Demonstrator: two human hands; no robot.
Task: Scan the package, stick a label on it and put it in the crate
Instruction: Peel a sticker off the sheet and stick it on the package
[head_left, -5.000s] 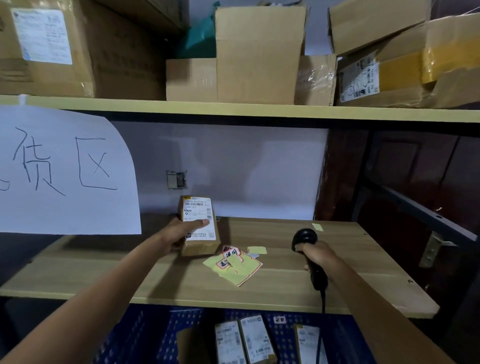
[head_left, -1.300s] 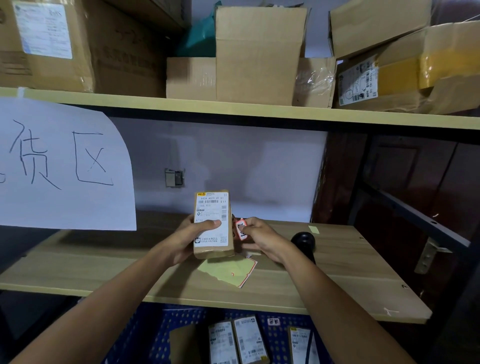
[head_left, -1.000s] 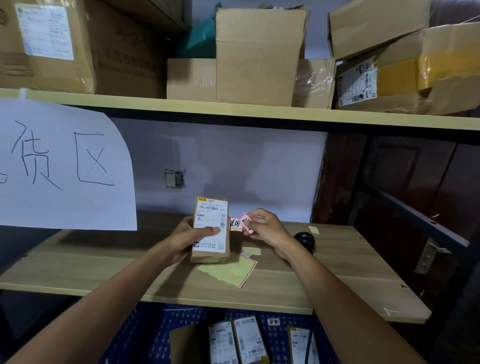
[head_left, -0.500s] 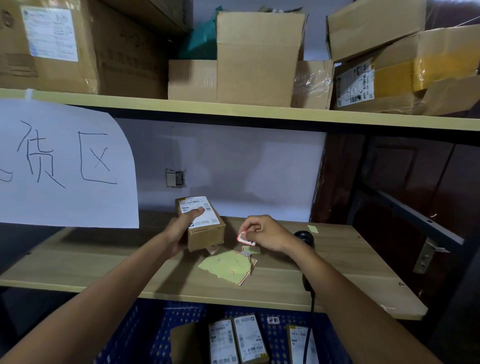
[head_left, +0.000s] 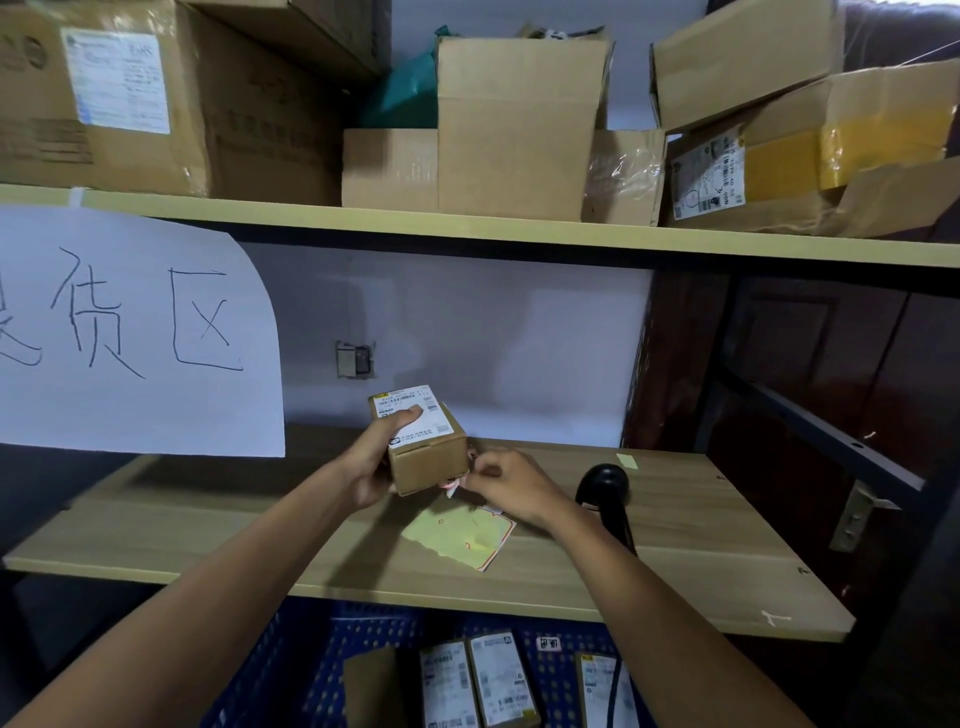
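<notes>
A small brown cardboard package (head_left: 428, 460) with a white shipping slip on top is tilted above the wooden shelf, gripped by my left hand (head_left: 371, 462) with the thumb on the slip. My right hand (head_left: 506, 486) pinches a small red-and-white label (head_left: 451, 487) against the package's lower right corner. A yellow backing sheet (head_left: 460, 535) lies on the shelf beneath. The black scanner (head_left: 605, 491) rests on the shelf right of my right hand. The blue crate (head_left: 311, 665) stands below the shelf with several packages inside.
The wooden shelf (head_left: 208, 540) spans the view. A white paper sign (head_left: 130, 332) hangs at the left. An upper shelf carries several cardboard boxes (head_left: 519, 124). A dark metal frame (head_left: 810, 431) runs along the right. A small yellow scrap (head_left: 627, 460) lies behind the scanner.
The package has tipped from upright to slanted, slip facing up. My right hand has carried the label from beside the package down to its lower right corner. Five seconds ago it held the scanner.
</notes>
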